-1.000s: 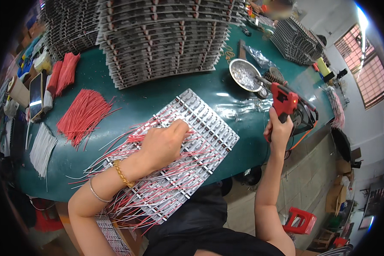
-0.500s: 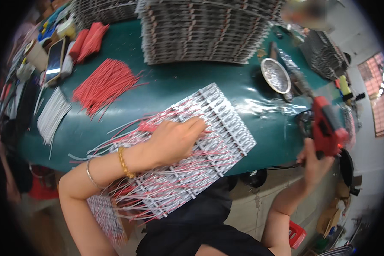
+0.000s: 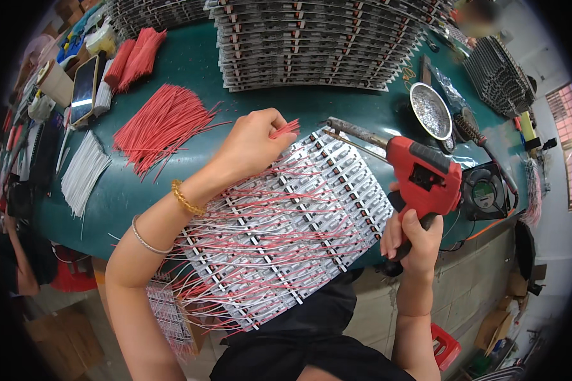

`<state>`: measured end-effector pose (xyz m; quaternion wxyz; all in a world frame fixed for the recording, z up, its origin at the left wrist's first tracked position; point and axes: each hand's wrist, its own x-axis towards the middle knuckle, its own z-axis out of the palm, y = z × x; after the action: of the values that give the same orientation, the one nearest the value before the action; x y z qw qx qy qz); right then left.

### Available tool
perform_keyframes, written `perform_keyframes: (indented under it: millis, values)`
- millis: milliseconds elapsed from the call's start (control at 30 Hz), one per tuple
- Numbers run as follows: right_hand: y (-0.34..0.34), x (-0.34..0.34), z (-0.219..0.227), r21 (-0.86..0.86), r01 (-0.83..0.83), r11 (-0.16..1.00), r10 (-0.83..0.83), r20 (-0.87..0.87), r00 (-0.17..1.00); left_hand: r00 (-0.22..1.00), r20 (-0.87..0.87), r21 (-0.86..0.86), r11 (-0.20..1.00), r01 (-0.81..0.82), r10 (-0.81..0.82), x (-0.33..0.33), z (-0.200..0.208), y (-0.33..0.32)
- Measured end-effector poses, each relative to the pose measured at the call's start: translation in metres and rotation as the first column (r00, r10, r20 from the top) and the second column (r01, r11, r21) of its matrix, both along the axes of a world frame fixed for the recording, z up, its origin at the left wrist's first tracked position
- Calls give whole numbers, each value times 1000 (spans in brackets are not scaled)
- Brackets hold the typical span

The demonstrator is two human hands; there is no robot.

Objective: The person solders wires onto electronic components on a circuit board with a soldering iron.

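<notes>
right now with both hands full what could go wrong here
The left hand, pinching short red wires, is near the tip of the red gun-shaped tool in the right hand; if that tip is hot, a burn is possible.

Red and white wires trail off the board near the left forearm, which might snag them.

the board panel (image 3: 311, 216) lies across the near edge of the workbench (image 3: 190, 57). the left hand (image 3: 254, 143) is at the panel's far left side, with wires (image 3: 287, 129) between its fingers. the soldering gun (image 3: 422, 171) is in the right hand (image 3: 413, 238), its tip near the panel's far corner. left of the panel lies a wire pile (image 3: 162, 124), and farther left a second pile (image 3: 84, 171). behind these are wire bundles (image 3: 140, 57), with a phone (image 3: 84, 91) to their left. a board stack (image 3: 305, 51) stands behind the panel, a bowl (image 3: 414, 111) to its right. a fan (image 3: 486, 190) is right of the gun.
</notes>
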<state>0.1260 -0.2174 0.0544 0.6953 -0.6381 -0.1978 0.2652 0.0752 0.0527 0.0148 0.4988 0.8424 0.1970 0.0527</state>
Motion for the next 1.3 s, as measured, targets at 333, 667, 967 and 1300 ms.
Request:
perform_keyframes:
  millis: [333,667,967,1300]
  values:
    - [0,-22,-19,-2,95,995,-95,27,995,998,-38,-26,999,40,-41,-3,-11,9]
    - [1,-25,-23,-115,84,990,-87,-19,996,1000,-6,-67,997,-25,24,-2,-13,2]
    - [-1,-30,-39,20,91,996,-92,43,995,996,82,55,998,-36,31,-14,-21,11]
    - [-28,-11,-62,483,250,839,-90,-329,940,973,225,259,959,-112,53,-23,21,31]
